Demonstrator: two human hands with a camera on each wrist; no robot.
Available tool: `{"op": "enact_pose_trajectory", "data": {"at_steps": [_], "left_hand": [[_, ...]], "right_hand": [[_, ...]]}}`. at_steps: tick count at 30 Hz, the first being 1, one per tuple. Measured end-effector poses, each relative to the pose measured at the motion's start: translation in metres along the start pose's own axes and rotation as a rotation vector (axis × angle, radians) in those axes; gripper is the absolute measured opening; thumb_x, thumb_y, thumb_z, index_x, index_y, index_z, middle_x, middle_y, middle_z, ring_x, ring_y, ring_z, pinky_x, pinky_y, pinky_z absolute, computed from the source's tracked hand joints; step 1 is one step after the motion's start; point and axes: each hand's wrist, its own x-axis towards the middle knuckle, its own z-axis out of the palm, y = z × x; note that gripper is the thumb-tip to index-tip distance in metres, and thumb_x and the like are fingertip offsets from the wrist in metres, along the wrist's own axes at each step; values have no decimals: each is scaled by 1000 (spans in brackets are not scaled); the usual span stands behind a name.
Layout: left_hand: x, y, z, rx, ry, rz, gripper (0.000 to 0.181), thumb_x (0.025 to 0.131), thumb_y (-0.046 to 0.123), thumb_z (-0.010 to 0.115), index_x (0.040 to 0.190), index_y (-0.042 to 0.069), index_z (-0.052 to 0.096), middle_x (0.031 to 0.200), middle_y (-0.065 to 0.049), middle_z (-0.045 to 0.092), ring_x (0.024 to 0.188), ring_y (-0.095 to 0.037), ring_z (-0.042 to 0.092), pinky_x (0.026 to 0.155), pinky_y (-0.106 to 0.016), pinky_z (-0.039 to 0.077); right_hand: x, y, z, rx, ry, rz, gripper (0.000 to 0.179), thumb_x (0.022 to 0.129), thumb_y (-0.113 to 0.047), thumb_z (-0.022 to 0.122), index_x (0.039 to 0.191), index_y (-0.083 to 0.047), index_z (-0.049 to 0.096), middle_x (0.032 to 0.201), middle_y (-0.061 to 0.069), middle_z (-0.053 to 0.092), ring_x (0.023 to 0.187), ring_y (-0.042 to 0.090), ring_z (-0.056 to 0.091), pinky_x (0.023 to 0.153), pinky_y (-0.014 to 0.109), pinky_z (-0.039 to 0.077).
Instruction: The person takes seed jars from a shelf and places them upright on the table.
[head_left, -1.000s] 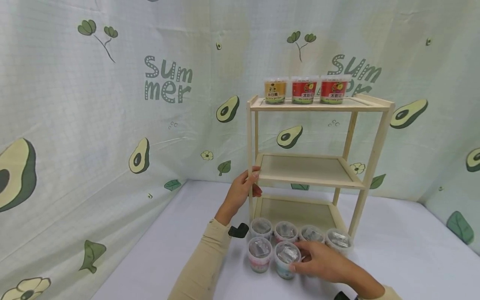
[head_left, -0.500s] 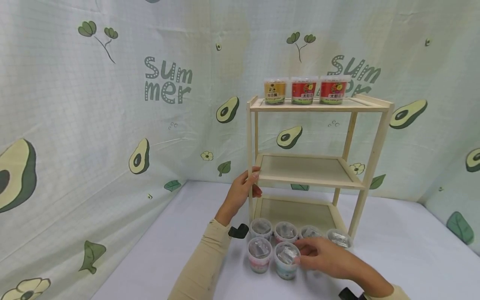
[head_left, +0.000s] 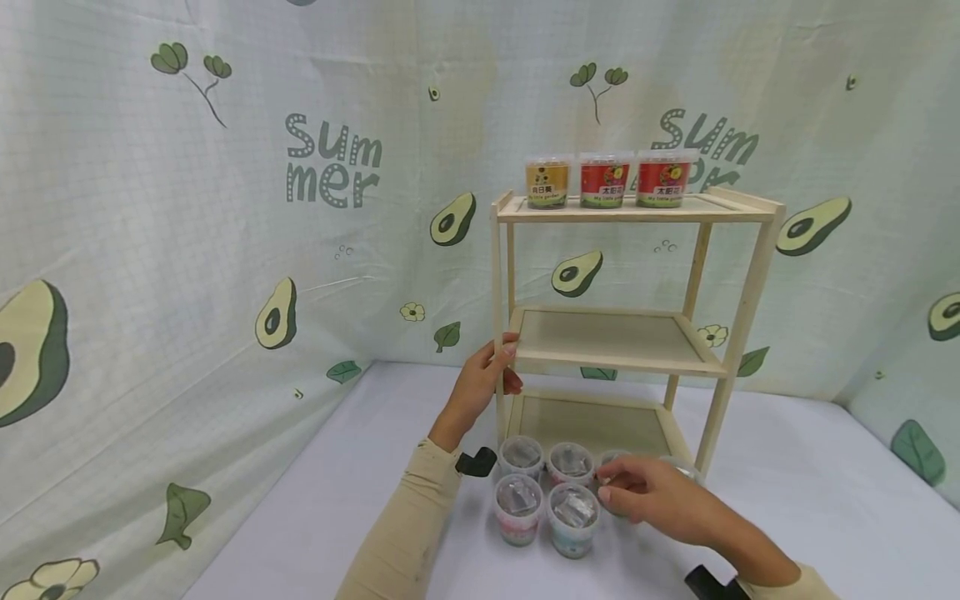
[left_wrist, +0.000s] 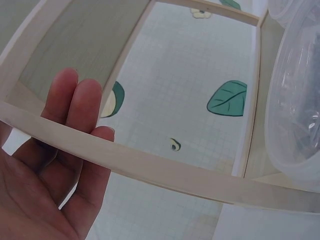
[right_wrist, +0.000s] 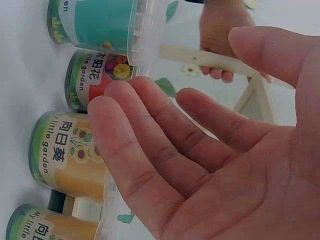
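My left hand grips the left front post of a pale wooden three-tier shelf. In the left wrist view its fingers wrap behind the post. Over the clear plastic tubs in front of the shelf is my right hand, fingers loosely bent, holding nothing. A pair of these tubs stands nearest me: one pink-banded, the other blue-banded. The right wrist view shows labelled tubs by the fingers: a teal one, a red one and a yellow sunflower one.
On the top tier stand a yellow tub and two red tubs. Several tubs line the shelf's front foot, some partly behind my right hand. A white cloth covers the table, and a printed curtain hangs behind.
My right hand has let go of the blue-banded tub and moved up and right from it. That tub stays put, and my left hand keeps its hold on the shelf.
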Motion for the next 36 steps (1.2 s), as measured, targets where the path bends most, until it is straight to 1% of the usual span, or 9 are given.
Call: {"op": "enact_pose_trajectory", "data": {"at_steps": [3,6,13,19,23,29,33,36], "left_hand": [[0,0,0,-1,-1,2,45,107,31,51,144,5,52,93,-41,60,88,-56,60,83,-52,56],[-1,1,0,2,-5,4,45,107,31,51,145,5,51,93,-41,60,88,-55,60,83,-53,56],[-2,2,0,7,-13,3,46,107,31,50,145,5,50,92,-41,59,88,-55,60,84,-53,55],[-1,1,0,11,-3,-2,46,107,32,51,145,5,51,91,-40,60,87,-54,61,83,-52,56],[1,0,1,12,1,9,45,107,31,51,144,6,52,90,-39,61,85,-52,62,82,-51,57],[2,-1,1,8,-2,8,45,107,31,51,144,5,52,90,-39,61,85,-52,62,82,-51,56],[1,0,1,8,2,1,46,107,30,51,144,3,51,90,-40,60,87,-53,61,84,-53,56],[-1,2,1,13,11,10,45,107,28,52,143,2,52,90,-41,61,87,-55,61,82,-53,56]], "right_hand": [[-1,-1,-2,-10,20,-15,42,100,-24,62,128,8,59,113,14,67,94,16,65,67,32,57],[-1,-1,-4,-6,33,-13,43,100,-24,63,128,8,59,114,15,67,96,16,65,68,33,57],[-3,-1,-8,30,38,-16,43,101,-22,62,128,11,57,115,18,67,100,23,66,73,38,59],[-4,-2,-14,25,40,-5,43,102,-22,61,129,11,57,110,15,68,98,29,66,71,34,58],[-4,-1,-20,43,43,6,44,103,-22,59,130,12,54,109,16,68,98,31,65,73,36,58],[-3,1,-27,34,58,32,44,103,-22,59,131,11,54,108,15,68,98,32,65,72,37,58],[-1,-3,-32,12,79,23,45,103,-23,59,131,12,54,107,16,69,95,32,66,71,40,58],[0,-6,-37,8,102,16,46,102,-25,60,131,12,54,109,17,69,95,32,66,71,40,58]]}}
